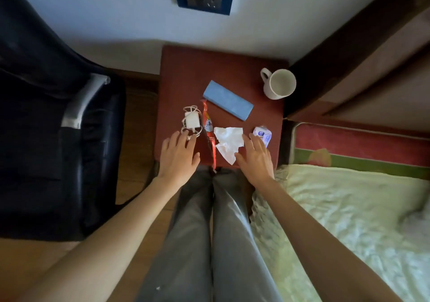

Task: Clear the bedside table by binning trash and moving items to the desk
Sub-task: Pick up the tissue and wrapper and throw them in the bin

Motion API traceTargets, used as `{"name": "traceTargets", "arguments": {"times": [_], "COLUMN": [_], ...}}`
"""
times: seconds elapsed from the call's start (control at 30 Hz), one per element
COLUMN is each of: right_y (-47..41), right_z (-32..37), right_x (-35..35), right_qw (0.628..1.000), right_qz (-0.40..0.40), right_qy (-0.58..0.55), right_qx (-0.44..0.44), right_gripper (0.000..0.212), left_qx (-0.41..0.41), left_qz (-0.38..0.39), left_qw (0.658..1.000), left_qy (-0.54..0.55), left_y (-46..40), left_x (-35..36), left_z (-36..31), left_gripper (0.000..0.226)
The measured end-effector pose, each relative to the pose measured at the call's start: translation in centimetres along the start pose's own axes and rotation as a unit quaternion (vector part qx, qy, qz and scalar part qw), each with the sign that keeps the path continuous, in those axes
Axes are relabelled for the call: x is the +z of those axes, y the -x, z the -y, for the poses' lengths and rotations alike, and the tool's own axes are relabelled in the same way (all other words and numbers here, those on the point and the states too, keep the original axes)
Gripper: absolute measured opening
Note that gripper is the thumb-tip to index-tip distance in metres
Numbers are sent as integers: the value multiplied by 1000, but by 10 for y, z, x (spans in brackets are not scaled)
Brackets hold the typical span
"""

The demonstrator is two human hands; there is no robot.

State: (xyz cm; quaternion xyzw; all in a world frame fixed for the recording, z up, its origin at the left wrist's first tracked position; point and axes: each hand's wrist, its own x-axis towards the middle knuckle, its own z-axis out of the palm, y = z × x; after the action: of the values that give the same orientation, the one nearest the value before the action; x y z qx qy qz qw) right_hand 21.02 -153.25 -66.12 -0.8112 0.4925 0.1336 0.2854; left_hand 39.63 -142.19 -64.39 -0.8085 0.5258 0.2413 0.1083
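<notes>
Head view looks down on a small red bedside table (186,69). At its near edge the left hand (178,154) and the right hand (254,156) lie flat with spread fingers, holding nothing. Left fingertips touch the white charger (192,120); the right hand partly hides a small purple packet (263,134). Between them lie a red wrapper (208,127), overhanging the near edge, and a crumpled tissue (229,142). Farther are a blue case (228,100) and, at the far right corner, a white mug (279,84). A bed (349,208) stands right, a black chair (46,115) left.
</notes>
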Motion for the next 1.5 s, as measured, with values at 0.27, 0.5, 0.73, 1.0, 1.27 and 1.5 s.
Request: {"name": "traceTargets", "arguments": {"times": [0.27, 0.5, 0.73, 1.0, 1.27, 1.5], "right_y": [-41, -59, -75, -70, -51, -25], "right_z": [-16, -17, -15, -22, -52, -53], "right_x": [47, 69, 57, 36, 26, -16], "right_qw": [995, 979, 979, 970, 965, 970], "right_qz": [-52, -103, -138, -195, -234, -221], "right_qy": [5, 26, -7, -59, -54, -72], "right_qx": [-88, -174, -153, -132, -105, -73], "right_gripper": [66, 60, 32, 19, 16, 26], "left_qx": [-49, -80, -107, -189, -275, -193], "left_qz": [-52, -98, -189, -137, -145, -166], "left_qw": [995, 987, 969, 938, 880, 889], "left_qy": [72, 100, 120, 257, 360, 380], "left_y": [-29, -35, -44, -39, -52, -33], "left_x": [43, 66, 66, 65, 67, 27], "left_z": [-25, -36, -56, -89, -100, -96], "left_gripper": [51, 49, 43, 60, 52, 42]}}
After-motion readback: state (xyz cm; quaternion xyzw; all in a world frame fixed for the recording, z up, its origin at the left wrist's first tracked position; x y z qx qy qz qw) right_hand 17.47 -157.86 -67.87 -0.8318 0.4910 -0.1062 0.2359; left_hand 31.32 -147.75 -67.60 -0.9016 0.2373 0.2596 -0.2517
